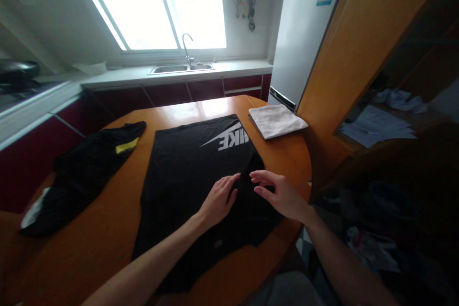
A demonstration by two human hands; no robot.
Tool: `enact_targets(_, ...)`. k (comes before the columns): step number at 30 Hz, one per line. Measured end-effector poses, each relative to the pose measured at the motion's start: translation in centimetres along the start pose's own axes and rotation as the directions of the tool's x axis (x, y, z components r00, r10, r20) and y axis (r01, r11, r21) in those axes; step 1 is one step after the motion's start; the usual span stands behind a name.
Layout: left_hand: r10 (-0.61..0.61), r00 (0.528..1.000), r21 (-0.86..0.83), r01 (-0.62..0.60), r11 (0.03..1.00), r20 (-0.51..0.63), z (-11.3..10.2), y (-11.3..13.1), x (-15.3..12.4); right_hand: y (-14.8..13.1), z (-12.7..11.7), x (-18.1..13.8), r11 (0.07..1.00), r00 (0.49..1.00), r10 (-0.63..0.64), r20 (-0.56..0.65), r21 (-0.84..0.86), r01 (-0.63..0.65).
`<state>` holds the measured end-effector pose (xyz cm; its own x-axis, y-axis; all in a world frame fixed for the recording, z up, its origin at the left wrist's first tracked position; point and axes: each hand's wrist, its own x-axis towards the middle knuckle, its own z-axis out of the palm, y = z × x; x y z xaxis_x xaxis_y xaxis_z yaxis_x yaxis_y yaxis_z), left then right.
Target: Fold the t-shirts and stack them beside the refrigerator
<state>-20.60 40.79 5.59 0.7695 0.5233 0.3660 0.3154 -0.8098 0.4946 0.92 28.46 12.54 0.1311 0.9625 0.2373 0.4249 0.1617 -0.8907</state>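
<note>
A black T-shirt point(179, 172) lies spread out on the wooden table point(93, 248), with a white "NIKE" print that appears upside down to me at its far right part. My left hand point(219, 198) rests over the shirt, fingers stretched forward and the thumb apart. Just to its right, my right hand point(278, 193) hovers at the shirt's right part, fingers curved with a gap between them and the thumb. I see nothing held in either hand. Between the fingertips the dark cloth is slightly rumpled. Whether the fingertips touch it, I cannot tell.
A folded white cloth point(276, 121) lies at the table's far right. On the left is a crumpled black garment point(86, 172) with a yellow patch. Beyond the table stand a counter with a sink point(170, 69) and a fridge point(301, 33). Papers point(376, 124) fill a shelf at right.
</note>
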Motion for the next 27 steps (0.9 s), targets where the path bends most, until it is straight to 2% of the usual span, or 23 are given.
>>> enact_targets(1, -0.013, 1.000, -0.001, 0.013, 1.000, -0.015, 0.0, -0.1, -0.1, 0.2, 0.1, 0.1, 1.000, 1.000, 0.007, 0.008, 0.016, -0.008)
enact_targets(2, -0.019, 0.999, -0.001, 0.019, 1.000, -0.026, 0.1, -0.2, -0.1, 0.6, 0.0, 0.2, 1.000, 0.999, 0.022, -0.034, 0.007, -0.022)
enact_targets(4, -0.004, 1.000, 0.000, 0.004, 1.000, -0.025, 0.1, -0.2, -0.1, 2.2, -0.9, 0.6, 0.996, 0.981, 0.050, -0.187, -0.063, -0.063)
enact_targets(6, 0.042, 0.999, 0.000, -0.042, 0.999, -0.001, 0.0, -0.1, -0.1, 4.2, -2.0, 1.1, 0.981, 0.952, 0.048, -0.302, -0.163, -0.101)
enact_targets(8, 0.104, 0.994, 0.002, -0.104, 0.995, 0.046, -0.1, 0.0, 0.0, 6.0, -2.7, 1.5, 0.963, 0.942, 0.014, -0.336, -0.249, -0.104)
enact_targets(12, 0.198, 0.964, 0.026, -0.205, 0.978, 0.176, -0.1, 0.3, 0.0, 7.7, -2.1, 2.4, 0.947, 0.971, -0.083, -0.223, -0.321, 0.007)
enact_targets(16, 0.189, 0.947, 0.082, -0.217, 0.973, 0.260, 0.0, 0.3, 0.1, 8.1, -0.5, 3.4, 0.919, 0.989, -0.150, -0.009, -0.370, 0.136)
enact_targets(20, 0.173, 0.951, 0.108, -0.206, 0.973, 0.254, -0.1, 0.3, 0.1, 9.0, 0.3, 4.2, 0.818, 0.971, -0.048, 0.233, -0.548, 0.172)
enact_targets(23, 0.174, 0.955, 0.111, -0.205, 0.972, 0.240, 0.0, 0.1, 0.1, 9.7, 0.3, 4.2, 0.747, 0.958, 0.033, 0.284, -0.644, 0.165)
enact_targets(27, 0.180, 0.960, 0.099, -0.205, 0.974, 0.215, 0.2, -0.1, 0.0, 9.0, -0.2, 3.8, 0.747, 0.963, 0.040, 0.265, -0.648, 0.147)
